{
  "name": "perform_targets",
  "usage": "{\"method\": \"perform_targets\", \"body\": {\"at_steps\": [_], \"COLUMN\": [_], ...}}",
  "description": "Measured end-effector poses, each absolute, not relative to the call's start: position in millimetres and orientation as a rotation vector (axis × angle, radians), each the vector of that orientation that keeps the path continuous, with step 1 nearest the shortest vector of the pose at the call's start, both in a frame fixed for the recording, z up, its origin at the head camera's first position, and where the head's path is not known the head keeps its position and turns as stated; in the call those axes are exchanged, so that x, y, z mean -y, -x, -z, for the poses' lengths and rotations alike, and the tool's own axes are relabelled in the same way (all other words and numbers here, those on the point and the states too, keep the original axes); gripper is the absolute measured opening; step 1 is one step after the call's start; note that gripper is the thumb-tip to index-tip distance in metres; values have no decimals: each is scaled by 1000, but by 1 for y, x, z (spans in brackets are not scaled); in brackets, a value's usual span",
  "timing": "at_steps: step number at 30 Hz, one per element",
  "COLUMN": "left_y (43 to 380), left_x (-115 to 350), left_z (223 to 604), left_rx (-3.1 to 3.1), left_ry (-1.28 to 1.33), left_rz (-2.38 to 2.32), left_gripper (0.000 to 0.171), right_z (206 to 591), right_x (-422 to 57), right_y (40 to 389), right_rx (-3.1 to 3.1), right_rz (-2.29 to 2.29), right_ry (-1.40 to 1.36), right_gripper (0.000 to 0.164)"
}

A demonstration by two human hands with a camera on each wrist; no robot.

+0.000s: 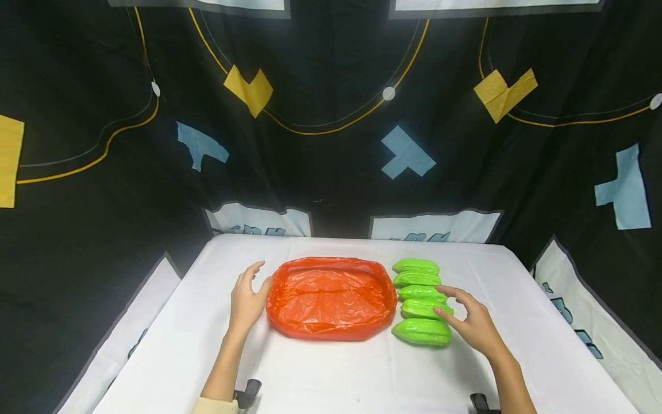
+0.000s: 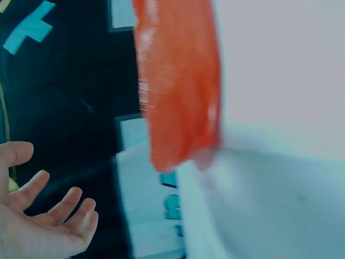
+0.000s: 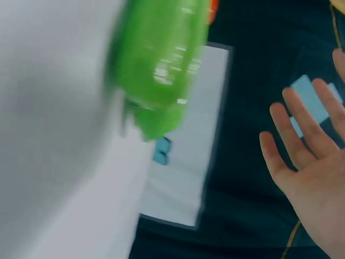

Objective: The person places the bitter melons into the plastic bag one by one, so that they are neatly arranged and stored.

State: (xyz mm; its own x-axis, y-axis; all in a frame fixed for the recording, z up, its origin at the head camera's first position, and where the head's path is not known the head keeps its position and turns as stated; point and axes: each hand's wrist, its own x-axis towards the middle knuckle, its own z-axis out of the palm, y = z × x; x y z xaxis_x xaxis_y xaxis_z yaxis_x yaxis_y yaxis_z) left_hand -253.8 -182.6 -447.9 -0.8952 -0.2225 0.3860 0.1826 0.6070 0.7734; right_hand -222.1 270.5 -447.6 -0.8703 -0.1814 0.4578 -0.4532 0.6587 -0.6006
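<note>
On our left, our left hand is beside the red tray. Its fingers and thumb are apart and hold nothing; we cannot tell if the thumb touches the tray. The tray sits on the white table. Just right of it, five green fruits lie in a row. Our right hand reaches to their right ends, finger and thumb apart, gripping nothing. If we pinch one, its fat middle looks best, softly, so we don't bump its neighbors.
</note>
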Motion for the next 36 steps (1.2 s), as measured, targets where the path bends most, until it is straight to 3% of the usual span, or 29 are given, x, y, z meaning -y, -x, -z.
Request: {"method": "perform_targets", "body": {"at_steps": [12, 25, 36], "left_y": [266, 267, 270], "left_x": [197, 196, 196], "left_z": [507, 523, 523], "left_rx": [2612, 2581, 2587], "left_ry": [-15, 108, 123], "left_rz": [1396, 1411, 1337], "left_gripper": [51, 51, 50], "right_z": [500, 498, 498], "right_x": [-267, -270, -271], "right_y": [214, 222, 228], "right_rx": [2589, 2624, 2687], "right_rz": [-1304, -1173, -1089], "right_ry": [-578, -772, -881], "right_gripper": [51, 52, 34]}}
